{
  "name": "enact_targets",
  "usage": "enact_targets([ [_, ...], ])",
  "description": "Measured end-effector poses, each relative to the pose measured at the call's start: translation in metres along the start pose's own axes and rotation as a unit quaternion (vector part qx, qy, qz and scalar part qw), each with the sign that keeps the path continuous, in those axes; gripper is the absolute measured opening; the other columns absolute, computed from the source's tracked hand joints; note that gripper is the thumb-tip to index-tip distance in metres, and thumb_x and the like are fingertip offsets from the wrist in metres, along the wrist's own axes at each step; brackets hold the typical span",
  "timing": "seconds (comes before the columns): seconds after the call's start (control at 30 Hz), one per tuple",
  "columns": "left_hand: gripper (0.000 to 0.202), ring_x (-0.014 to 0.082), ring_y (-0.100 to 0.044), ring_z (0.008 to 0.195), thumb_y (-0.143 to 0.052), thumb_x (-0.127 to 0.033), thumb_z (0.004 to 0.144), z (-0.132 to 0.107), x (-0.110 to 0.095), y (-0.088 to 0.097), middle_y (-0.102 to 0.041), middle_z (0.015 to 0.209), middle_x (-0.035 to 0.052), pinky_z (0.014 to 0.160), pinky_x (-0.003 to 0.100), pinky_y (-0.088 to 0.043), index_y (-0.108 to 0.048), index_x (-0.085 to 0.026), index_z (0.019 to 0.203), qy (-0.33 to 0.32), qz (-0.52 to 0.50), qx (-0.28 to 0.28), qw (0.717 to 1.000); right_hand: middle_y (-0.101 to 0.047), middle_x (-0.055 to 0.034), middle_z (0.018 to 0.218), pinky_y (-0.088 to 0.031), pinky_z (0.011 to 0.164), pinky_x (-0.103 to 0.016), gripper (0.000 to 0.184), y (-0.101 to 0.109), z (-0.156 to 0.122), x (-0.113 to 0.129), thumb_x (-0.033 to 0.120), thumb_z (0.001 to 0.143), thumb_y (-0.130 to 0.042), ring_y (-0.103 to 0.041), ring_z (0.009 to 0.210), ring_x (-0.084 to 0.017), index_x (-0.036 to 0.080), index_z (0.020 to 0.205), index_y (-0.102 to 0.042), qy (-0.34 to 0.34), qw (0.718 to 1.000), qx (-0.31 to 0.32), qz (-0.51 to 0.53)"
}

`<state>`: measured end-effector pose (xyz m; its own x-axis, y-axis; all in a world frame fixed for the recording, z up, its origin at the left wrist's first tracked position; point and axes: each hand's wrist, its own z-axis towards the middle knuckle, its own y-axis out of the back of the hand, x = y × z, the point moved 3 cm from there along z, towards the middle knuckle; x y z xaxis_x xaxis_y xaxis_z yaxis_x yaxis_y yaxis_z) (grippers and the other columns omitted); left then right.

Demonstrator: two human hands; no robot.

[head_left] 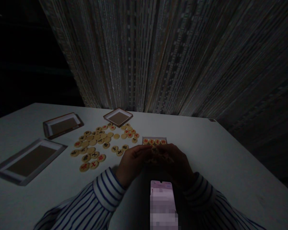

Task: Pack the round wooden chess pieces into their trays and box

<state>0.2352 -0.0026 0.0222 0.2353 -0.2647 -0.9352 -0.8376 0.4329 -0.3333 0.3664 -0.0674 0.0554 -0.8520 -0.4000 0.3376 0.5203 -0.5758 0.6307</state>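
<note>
Both hands meet over a small open box point(154, 138) on the white table. A row of xiangqi pieces with red characters point(151, 141) lies along the box's far side. Nearer, in deep shadow between my fingertips, is a piece with a dark character point(154, 150); whether it is held or rests in the box is unclear. My left hand point(133, 160) curls in from the left with its fingers closed together. From the right, my right hand point(179, 159) bends over the near part of the box, its fingers curled and mostly dark. What either hand grips is hidden.
Many loose xiangqi pieces point(92, 142) are spread to the left, some face down. Beyond and beside them lie shallow open trays or lids point(42, 140), point(74, 115), point(129, 112). A lit phone point(162, 204) is close to me between my forearms. A striped curtain point(144, 57) hangs behind the table point(220, 159).
</note>
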Motion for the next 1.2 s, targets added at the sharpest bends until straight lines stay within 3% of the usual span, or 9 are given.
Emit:
enact_targets([
  [0.47, 0.026, 0.0171, -0.064, 0.073, -0.072, -0.031, 0.056, -0.0024, -0.008, 0.0014, -0.071, 0.075, 0.0047, 0.073, 0.03, -0.05, -0.071, -0.015, 0.077, -0.019, 0.033, -0.028, 0.999, -0.063, -0.0039, 0.075, -0.049, 0.059, -0.029, 0.013, 0.0023, 0.0, 0.0048, 0.03, 0.082, -0.052, -0.059, 0.068, -0.015, 0.019, 0.089, -0.057, 0.035, 0.999, -0.004, -0.016],
  [0.7, 0.028, 0.0151, -0.063, 0.062, -0.075, -0.032, 0.051, -0.0027, -0.0096, 0.0001, -0.069, 0.064, 0.0027, 0.062, 0.026, -0.05, -0.067, -0.014, 0.07, -0.008, -0.007, -0.043, 0.999, -0.063, -0.0033, 0.076, -0.049, 0.061, -0.03, 0.011, 0.0028, -0.0007, 0.0065, 0.026, 0.083, -0.051, -0.06, 0.069, -0.014, 0.019, 0.09, -0.056, 0.039, 0.999, -0.005, -0.008],
  [0.97, 0.032, 0.0189, -0.065, 0.073, -0.073, -0.036, 0.054, -0.0021, -0.0083, -0.0004, -0.071, 0.075, 0.0059, 0.072, 0.032, -0.051, -0.071, -0.015, 0.078, -0.022, 0.009, -0.006, 1.0, -0.062, -0.0016, 0.073, -0.048, 0.057, -0.029, 0.011, 0.0017, -0.0014, 0.0029, 0.028, 0.081, -0.053, -0.059, 0.066, -0.014, 0.021, 0.089, -0.055, 0.038, 0.999, -0.015, 0.0],
  [1.2, 0.024, 0.0182, -0.064, 0.076, -0.071, -0.03, 0.058, -0.0014, -0.0066, 0.0014, -0.072, 0.08, 0.0055, 0.076, 0.031, -0.05, -0.071, -0.016, 0.077, -0.038, 0.054, -0.025, 0.997, -0.062, -0.0042, 0.085, -0.05, 0.064, -0.033, 0.019, 0.0018, 0.0003, 0.0052, 0.027, 0.083, -0.051, -0.059, 0.075, -0.016, 0.022, 0.101, -0.052, 0.063, 0.998, -0.009, -0.007],
])
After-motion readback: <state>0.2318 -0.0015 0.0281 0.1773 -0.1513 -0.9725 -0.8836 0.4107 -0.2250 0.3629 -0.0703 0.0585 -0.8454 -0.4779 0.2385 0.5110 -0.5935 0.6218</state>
